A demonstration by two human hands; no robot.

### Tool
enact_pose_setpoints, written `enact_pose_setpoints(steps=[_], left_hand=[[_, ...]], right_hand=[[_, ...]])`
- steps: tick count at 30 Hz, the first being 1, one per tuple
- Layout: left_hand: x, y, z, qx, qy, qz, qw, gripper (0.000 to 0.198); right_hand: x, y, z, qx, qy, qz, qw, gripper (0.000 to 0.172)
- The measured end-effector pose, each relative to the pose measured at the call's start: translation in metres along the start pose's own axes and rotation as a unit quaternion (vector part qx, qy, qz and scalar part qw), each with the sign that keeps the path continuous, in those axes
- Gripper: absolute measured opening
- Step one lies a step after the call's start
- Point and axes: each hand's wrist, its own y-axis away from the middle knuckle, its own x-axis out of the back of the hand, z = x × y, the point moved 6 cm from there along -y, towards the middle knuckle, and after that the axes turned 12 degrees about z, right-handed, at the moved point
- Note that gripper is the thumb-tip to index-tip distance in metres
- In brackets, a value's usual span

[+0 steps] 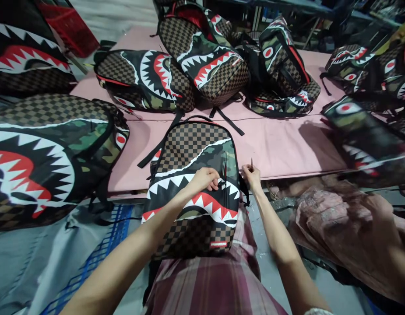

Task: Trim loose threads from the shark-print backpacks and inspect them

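Note:
A backpack (189,153) with brown-and-black checks, camouflage and a shark mouth leans upright over my lap against the table edge. My left hand (206,179) is closed over its front, fingers curled beside the vertical zipper (226,175). At the fingertips is a small dark piece that looks like the zipper pull (221,181). Just off the bag's right side, my right hand (252,176) is closed around a thin, dark, pointed tool (251,162) that sticks upward; its exact kind is too small to tell.
Several similar backpacks (215,61) lie on the pink table (264,148). Another large backpack (28,153) stands close on the left, above a blue plastic crate (120,223). At right are a person's patterned clothes (340,223) and a blurred backpack (369,135). A red crate (69,26) stands behind.

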Motion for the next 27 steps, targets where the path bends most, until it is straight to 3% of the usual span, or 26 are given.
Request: enact_pose_setpoints(steps=[3, 6, 8, 10, 12, 14, 16, 18, 22, 27], left_hand=[[0.004, 0.001, -0.007, -0.01, 0.0, 0.026, 1.0, 0.018], [0.008, -0.005, -0.006, -0.031, -0.024, 0.059, 0.997, 0.02], [0.011, -0.008, 0.0, -0.047, -0.046, 0.076, 0.995, 0.022], [0.014, -0.01, 0.009, -0.056, -0.071, 0.097, 0.991, 0.029], [0.014, -0.009, 0.018, -0.059, -0.136, 0.122, 0.981, 0.042], [0.01, -0.008, 0.027, -0.055, -0.237, 0.133, 0.961, 0.057], [0.002, -0.008, 0.034, -0.054, -0.327, 0.119, 0.936, 0.068], [-0.005, -0.01, 0.038, -0.06, -0.363, 0.092, 0.925, 0.069], [-0.005, -0.012, 0.037, -0.062, -0.346, 0.048, 0.935, 0.056], [0.002, -0.003, 0.031, -0.09, -0.329, 0.043, 0.939, 0.037]], right_hand=[[0.005, -0.028, 0.001, 0.017, 0.058, 0.051, 0.997, 0.039], [0.008, -0.041, -0.015, 0.059, 0.103, 0.072, 0.99, 0.043], [0.014, -0.031, -0.031, 0.093, 0.116, 0.073, 0.986, 0.04], [0.019, -0.004, -0.051, 0.155, 0.138, 0.046, 0.977, 0.037], [0.013, 0.039, -0.069, 0.275, 0.208, -0.039, 0.938, 0.041], [0.003, 0.078, -0.074, 0.353, 0.32, -0.102, 0.873, 0.047], [-0.006, 0.098, -0.072, 0.374, 0.413, -0.119, 0.822, 0.038], [-0.013, 0.101, -0.072, 0.383, 0.464, -0.121, 0.789, 0.022], [-0.016, 0.1, -0.076, 0.438, 0.47, -0.14, 0.753, 0.02], [0.0, 0.171, -0.056, 0.566, 0.371, -0.308, 0.669, 0.017]])
